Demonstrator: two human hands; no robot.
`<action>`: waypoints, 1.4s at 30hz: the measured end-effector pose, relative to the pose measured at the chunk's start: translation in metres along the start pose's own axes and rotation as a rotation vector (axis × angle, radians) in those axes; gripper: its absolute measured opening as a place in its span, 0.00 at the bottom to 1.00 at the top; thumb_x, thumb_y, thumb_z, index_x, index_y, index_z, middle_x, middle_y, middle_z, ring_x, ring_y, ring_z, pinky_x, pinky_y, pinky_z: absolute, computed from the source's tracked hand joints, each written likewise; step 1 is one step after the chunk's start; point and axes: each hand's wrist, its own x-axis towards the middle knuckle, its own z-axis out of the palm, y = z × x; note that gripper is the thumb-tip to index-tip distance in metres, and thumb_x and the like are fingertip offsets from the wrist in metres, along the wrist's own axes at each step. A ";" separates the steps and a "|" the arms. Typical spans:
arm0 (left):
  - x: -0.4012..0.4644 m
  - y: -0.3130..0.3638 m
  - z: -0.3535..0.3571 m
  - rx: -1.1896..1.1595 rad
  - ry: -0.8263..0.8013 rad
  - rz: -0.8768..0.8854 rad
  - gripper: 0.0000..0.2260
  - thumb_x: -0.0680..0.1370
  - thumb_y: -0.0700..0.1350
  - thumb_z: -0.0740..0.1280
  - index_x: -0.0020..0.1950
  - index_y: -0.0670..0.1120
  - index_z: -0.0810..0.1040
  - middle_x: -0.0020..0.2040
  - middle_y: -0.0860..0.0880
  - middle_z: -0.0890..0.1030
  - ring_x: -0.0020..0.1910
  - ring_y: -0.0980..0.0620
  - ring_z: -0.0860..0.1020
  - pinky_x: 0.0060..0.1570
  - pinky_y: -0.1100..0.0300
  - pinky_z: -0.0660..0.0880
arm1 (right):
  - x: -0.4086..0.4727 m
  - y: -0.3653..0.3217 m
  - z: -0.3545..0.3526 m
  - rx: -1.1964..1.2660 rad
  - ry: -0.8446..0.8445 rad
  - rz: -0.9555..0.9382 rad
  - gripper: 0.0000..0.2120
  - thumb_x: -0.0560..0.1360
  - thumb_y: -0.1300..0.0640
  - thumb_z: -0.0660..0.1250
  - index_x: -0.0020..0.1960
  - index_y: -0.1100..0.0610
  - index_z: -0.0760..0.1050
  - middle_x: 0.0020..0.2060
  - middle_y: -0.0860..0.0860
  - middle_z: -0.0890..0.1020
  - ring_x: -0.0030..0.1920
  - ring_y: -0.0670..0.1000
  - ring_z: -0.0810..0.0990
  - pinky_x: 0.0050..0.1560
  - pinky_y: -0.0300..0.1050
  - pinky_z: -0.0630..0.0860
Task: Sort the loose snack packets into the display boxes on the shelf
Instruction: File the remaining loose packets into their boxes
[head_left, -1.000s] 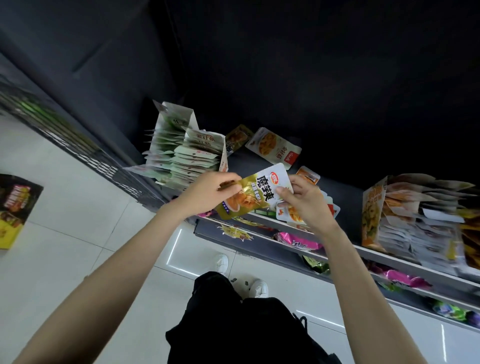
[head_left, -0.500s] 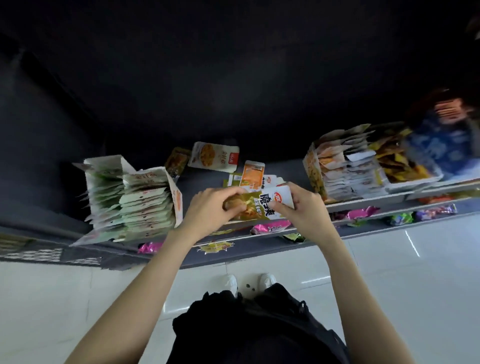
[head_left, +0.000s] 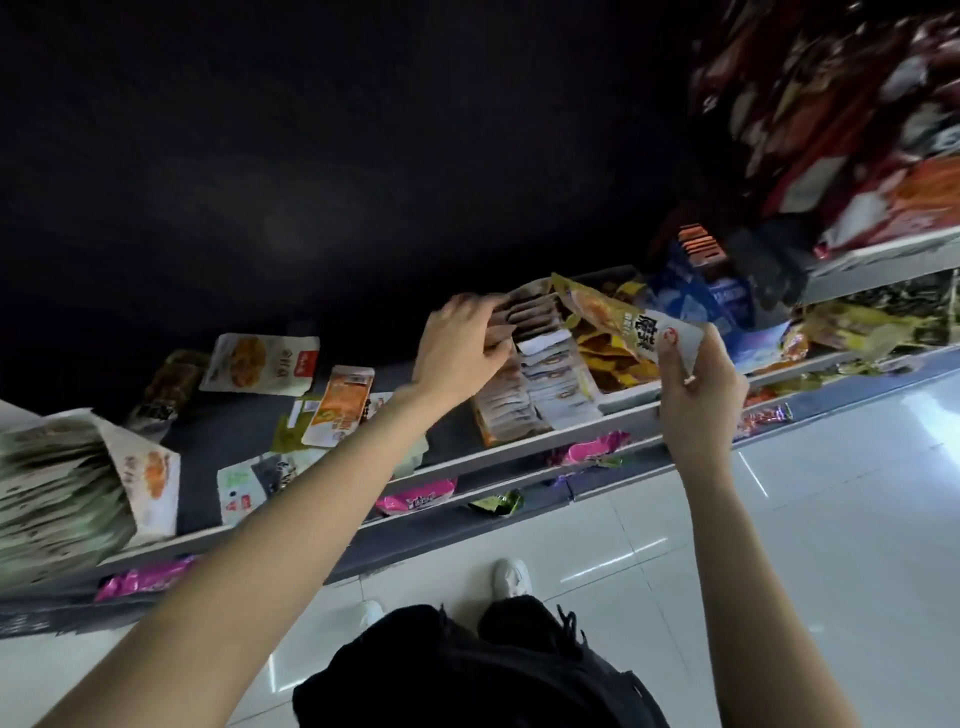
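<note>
My right hand (head_left: 698, 387) pinches a yellow and white snack packet (head_left: 618, 322) by its white end, holding it over a display box (head_left: 535, 379) of standing packets on the shelf. My left hand (head_left: 460, 345) rests with curled fingers on the tops of the packets at the back of that box. Loose packets lie on the dark shelf to the left: a white one with a yellow picture (head_left: 260, 364), an orange one (head_left: 340, 405), a dark one (head_left: 166, 387) and a white-green one (head_left: 254, 480).
A second display box (head_left: 83, 488) full of pale packets stands at the far left. Yellow and blue packs (head_left: 711, 306) sit right of the middle box. Pink and green packets (head_left: 415, 501) lie on the lower shelf. White tiled floor and my shoes are below.
The view swung right. My left hand let go of the yellow packet and moved onto the packets in the middle box. My right hand carried the packet up and right over that box.
</note>
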 end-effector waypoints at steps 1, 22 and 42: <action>0.014 0.007 0.010 0.096 -0.033 -0.004 0.24 0.77 0.51 0.64 0.72 0.48 0.65 0.68 0.48 0.72 0.69 0.48 0.66 0.65 0.53 0.63 | 0.012 0.008 -0.002 -0.026 -0.005 -0.026 0.13 0.80 0.56 0.61 0.42 0.64 0.70 0.30 0.56 0.75 0.30 0.56 0.72 0.31 0.49 0.70; 0.041 0.027 0.074 0.517 -0.013 0.065 0.15 0.73 0.39 0.69 0.56 0.54 0.82 0.50 0.52 0.84 0.57 0.45 0.76 0.59 0.50 0.66 | 0.126 0.018 0.102 -0.646 -0.477 -0.907 0.17 0.52 0.63 0.77 0.38 0.50 0.81 0.22 0.48 0.75 0.21 0.51 0.75 0.22 0.36 0.67; -0.057 -0.004 0.039 0.080 0.456 -0.111 0.11 0.75 0.45 0.62 0.54 0.46 0.79 0.49 0.51 0.82 0.52 0.50 0.76 0.53 0.55 0.70 | 0.100 0.035 0.120 -0.540 -0.621 -0.559 0.17 0.78 0.61 0.60 0.66 0.54 0.74 0.51 0.59 0.81 0.52 0.61 0.79 0.50 0.52 0.76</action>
